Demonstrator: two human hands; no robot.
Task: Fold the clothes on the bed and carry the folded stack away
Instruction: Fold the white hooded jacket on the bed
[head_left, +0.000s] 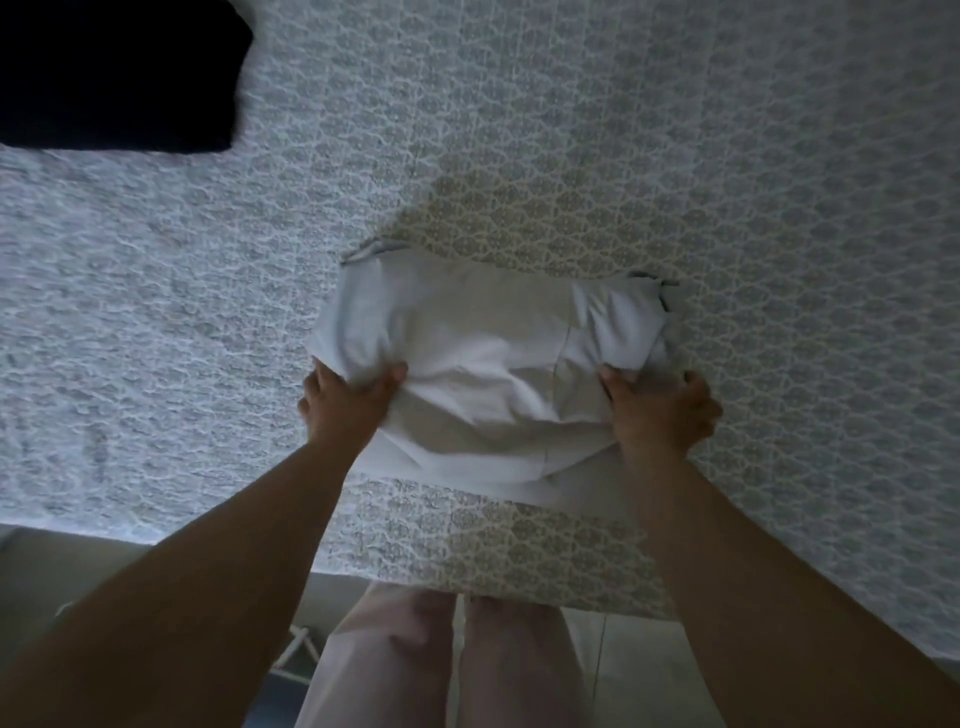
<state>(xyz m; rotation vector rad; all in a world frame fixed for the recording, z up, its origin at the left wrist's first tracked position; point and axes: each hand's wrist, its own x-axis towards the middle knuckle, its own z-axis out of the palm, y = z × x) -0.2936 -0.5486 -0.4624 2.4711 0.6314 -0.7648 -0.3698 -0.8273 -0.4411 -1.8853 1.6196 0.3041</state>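
A white garment (483, 364) lies partly folded on the patterned bedspread (675, 156), near the bed's front edge. My left hand (345, 400) grips its left side, thumb on top and fingers tucked under the cloth. On the opposite side my right hand (662, 408) grips the fabric the same way. The upper layer of the garment is bunched and raised between both hands. A black folded garment (114, 73) rests at the far left corner of the bed.
The bed's front edge (467, 587) runs just ahead of my legs (441, 665), which stand on the floor below. A thin white cord or frame (296, 654) shows by the floor at lower left.
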